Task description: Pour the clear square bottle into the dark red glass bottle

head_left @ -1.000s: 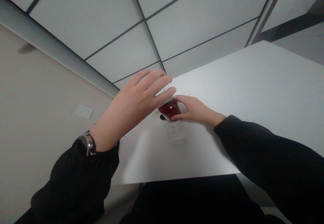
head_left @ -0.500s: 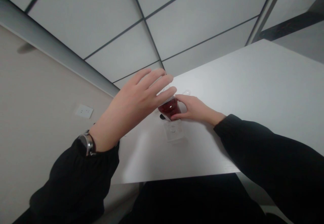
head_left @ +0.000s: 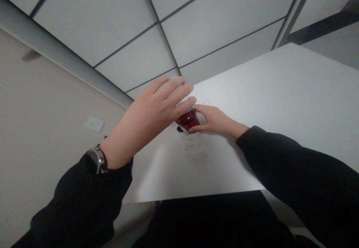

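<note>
Left hand (head_left: 146, 115) open, fingers spread, held across the top of a clear plastic cup of dark red liquid (head_left: 187, 121); contact there cannot be told. Right hand (head_left: 214, 121) curled round the cup's side, gripping it. Cup just beyond a clear square plastic piece (head_left: 192, 145) on a white table (head_left: 294, 91). Black-and-silver wristwatch (head_left: 97, 161) on left wrist.

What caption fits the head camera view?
Right hand clasps a cup of red liquid, left hand at its top.
</note>
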`<state>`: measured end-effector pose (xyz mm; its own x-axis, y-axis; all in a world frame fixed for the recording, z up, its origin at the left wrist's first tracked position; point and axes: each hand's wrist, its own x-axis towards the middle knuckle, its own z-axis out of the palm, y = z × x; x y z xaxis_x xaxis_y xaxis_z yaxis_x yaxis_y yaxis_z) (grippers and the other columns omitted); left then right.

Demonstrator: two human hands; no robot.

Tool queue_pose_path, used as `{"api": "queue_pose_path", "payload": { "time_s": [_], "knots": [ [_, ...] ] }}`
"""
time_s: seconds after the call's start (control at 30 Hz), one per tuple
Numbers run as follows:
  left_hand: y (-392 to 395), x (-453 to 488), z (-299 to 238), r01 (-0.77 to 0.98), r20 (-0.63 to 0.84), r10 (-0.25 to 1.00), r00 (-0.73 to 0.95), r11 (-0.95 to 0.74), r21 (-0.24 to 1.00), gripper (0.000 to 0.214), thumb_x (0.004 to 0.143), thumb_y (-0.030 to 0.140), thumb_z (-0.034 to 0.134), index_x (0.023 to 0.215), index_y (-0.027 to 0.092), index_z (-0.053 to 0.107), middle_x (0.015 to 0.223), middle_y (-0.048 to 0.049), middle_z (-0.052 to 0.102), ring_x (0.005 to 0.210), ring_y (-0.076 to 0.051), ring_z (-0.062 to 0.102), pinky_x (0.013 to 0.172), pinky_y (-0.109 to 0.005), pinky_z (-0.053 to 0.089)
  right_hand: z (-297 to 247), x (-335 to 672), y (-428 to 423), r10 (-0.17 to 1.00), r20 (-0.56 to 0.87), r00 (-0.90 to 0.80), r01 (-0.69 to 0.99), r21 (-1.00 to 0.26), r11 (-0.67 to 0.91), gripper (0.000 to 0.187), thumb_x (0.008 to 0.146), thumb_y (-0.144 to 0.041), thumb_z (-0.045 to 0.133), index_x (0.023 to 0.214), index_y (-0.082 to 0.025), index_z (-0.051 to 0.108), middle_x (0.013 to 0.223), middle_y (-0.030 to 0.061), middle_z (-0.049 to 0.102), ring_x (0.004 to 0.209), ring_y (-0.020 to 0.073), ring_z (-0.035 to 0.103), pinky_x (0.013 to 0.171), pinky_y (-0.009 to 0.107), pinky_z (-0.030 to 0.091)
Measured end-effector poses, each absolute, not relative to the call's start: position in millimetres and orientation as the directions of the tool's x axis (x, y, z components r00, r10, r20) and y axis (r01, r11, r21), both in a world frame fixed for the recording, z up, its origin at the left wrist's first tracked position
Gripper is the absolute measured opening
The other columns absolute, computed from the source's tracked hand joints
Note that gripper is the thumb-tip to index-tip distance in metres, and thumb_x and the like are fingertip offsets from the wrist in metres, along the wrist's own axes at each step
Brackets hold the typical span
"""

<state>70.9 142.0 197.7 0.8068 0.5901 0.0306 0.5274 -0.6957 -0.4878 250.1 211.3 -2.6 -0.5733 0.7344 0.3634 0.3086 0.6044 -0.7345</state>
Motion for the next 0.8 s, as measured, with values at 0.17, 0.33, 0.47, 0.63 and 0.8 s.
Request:
{"api": "queue_pose_path", "payload": {
  "time_s": [0.17,0.33,0.47,0.63,0.8],
  "knots": [
    [141.1,72.8,200.1,0.472,-0.001,0.566,0.824,-0.688,-0.552,0.037,0.102,0.002,0.047,0.132,0.016,0.063,0.145,-0.0141,0.065,0.145,-0.031,0.058,0.118,-0.055,0.053,-2.4,249.6,211.2,0.730,0.367,-0.576,0.304,-0.733,0.608,0.074,0.079,-0.052,0.090,0.142,-0.025,0.064,0.132,0.0106,0.076,0.120,0.0339,0.072,0.101,0.048,0.055],
    [140.2,74.9,201.3,0.471,-0.010,0.566,0.824,-0.696,-0.542,0.041,0.098,-0.001,0.050,0.132,0.018,0.063,0.145,-0.0135,0.066,0.145,-0.030,0.057,0.118,-0.055,0.052,-2.0,249.7,210.9,0.735,0.356,-0.577,0.303,-0.743,0.597,0.073,0.079,-0.051,0.090,0.142,-0.025,0.064,0.133,0.0106,0.076,0.121,0.0339,0.072,0.102,0.048,0.055],
    [140.0,75.2,200.9,0.481,0.000,0.564,0.826,-0.704,-0.523,0.043,0.097,0.000,0.051,0.134,0.020,0.062,0.143,-0.0113,0.066,0.145,-0.029,0.057,0.119,-0.054,0.051,-0.6,249.9,210.3,0.739,0.352,-0.575,0.305,-0.746,0.593,0.074,0.078,-0.051,0.091,0.141,-0.024,0.064,0.133,0.0109,0.076,0.121,0.0339,0.071,0.103,0.048,0.055],
    [140.8,71.7,197.9,0.575,0.049,0.618,0.785,-0.695,-0.432,0.046,0.096,0.000,0.051,0.133,0.024,0.064,0.146,-0.0092,0.064,0.146,-0.030,0.056,0.121,-0.057,0.048,1.0,250.4,210.0,0.742,0.339,-0.579,0.305,-0.753,0.583,0.074,0.078,-0.052,0.090,0.142,-0.026,0.064,0.132,0.0099,0.076,0.120,0.0340,0.072,0.103,0.049,0.055],
    [141.0,64.0,198.3,0.620,0.072,0.652,0.755,-0.673,-0.404,0.051,0.095,0.001,0.054,0.140,0.025,0.062,0.149,-0.0112,0.063,0.146,-0.034,0.056,0.120,-0.060,0.050,-0.3,250.6,211.0,0.737,0.347,-0.581,0.278,-0.766,0.580,0.076,0.077,-0.050,0.091,0.144,-0.028,0.063,0.140,0.0088,0.074,0.128,0.0352,0.069,0.107,0.052,0.055]
  ]
}}
